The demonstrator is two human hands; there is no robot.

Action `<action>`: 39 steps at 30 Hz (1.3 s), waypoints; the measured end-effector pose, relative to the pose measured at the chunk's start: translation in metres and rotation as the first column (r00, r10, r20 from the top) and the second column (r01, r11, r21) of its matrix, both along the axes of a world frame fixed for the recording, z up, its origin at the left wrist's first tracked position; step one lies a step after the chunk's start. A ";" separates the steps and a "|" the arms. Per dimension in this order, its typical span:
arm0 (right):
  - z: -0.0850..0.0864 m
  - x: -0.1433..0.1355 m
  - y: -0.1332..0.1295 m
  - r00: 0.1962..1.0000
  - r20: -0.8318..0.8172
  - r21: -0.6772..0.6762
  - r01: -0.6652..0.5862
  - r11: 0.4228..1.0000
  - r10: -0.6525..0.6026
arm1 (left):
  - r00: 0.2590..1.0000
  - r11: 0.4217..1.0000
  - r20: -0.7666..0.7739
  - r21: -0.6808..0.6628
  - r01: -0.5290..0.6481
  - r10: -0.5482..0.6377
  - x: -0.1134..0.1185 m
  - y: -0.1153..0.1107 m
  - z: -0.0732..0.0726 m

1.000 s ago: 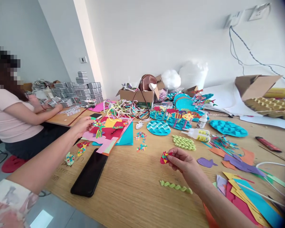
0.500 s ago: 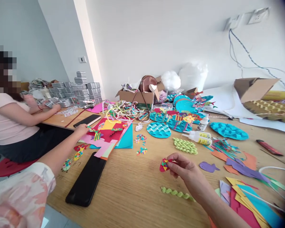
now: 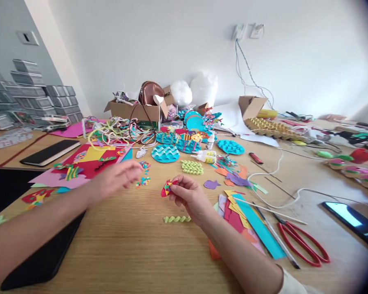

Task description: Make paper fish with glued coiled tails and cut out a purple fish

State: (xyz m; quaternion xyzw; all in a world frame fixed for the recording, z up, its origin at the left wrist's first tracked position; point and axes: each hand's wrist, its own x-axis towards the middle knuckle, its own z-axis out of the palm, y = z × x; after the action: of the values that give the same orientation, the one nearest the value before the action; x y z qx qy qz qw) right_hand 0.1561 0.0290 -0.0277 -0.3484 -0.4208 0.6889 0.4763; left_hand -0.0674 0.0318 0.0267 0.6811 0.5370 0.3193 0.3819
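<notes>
My right hand [image 3: 187,195] pinches a small red paper fish [image 3: 166,188] with coloured pieces on it, above the middle of the table. To its left my left hand [image 3: 121,177] hovers with fingers apart and nothing visible in them, partly smeared by motion. Small heaps of coloured paper bits [image 3: 143,181] lie just beyond the left fingertips. Below the fish a green wavy strip [image 3: 177,219] rests on the wood. A stack of green wavy pieces [image 3: 192,167] and a purple paper fish [image 3: 212,184] lie farther back and to the right.
Glue bottles [image 3: 206,156] lie behind the green stack. Red-handled scissors [image 3: 302,243] and a phone [image 3: 352,220] are at the right. At the left are paper sheets [image 3: 88,171], a black notebook [image 3: 50,152] and a black case [image 3: 46,253]. A white cable [image 3: 265,200] crosses the right side.
My left hand has moved from the paper sheets toward the middle, near my right hand. The view has turned right. My right hand still holds the red fish; the other person is out of view.
</notes>
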 end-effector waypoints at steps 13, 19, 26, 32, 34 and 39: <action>0.000 0.003 0.001 0.986 -0.105 -0.086 -0.137 0.987 0.128 | 0.984 0.989 0.174 -0.136 0.051 -0.027 0.056 -0.013 -0.013; 0.000 0.004 0.000 0.991 -0.004 -0.055 -0.133 0.990 0.133 | 0.987 0.984 0.148 -0.155 0.083 -0.060 0.053 -0.012 -0.021; -0.007 0.002 0.001 0.980 -0.015 -0.086 -0.199 0.976 0.199 | 0.971 0.972 0.240 -0.224 0.073 -0.018 0.048 -0.019 -0.025; -0.008 0.001 0.001 0.987 0.037 -0.092 -0.150 0.984 0.154 | 0.967 0.963 0.254 -0.264 0.049 0.020 0.041 -0.021 -0.028; -0.008 0.002 0.002 0.994 0.057 -0.081 -0.093 0.992 0.098 | 0.973 0.966 0.230 -0.256 0.024 0.037 0.032 -0.014 -0.027; -0.009 0.002 0.003 0.993 0.095 -0.080 -0.068 0.994 0.075 | 0.955 0.964 0.148 -0.103 -0.245 0.259 -0.024 0.025 -0.010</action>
State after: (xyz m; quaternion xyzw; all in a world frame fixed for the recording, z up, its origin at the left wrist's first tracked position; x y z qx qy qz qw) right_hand 0.1582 0.0324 -0.0368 -0.3845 -0.4292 0.7032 0.4164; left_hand -0.0913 0.0563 0.0171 0.5625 0.5999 0.3964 0.4083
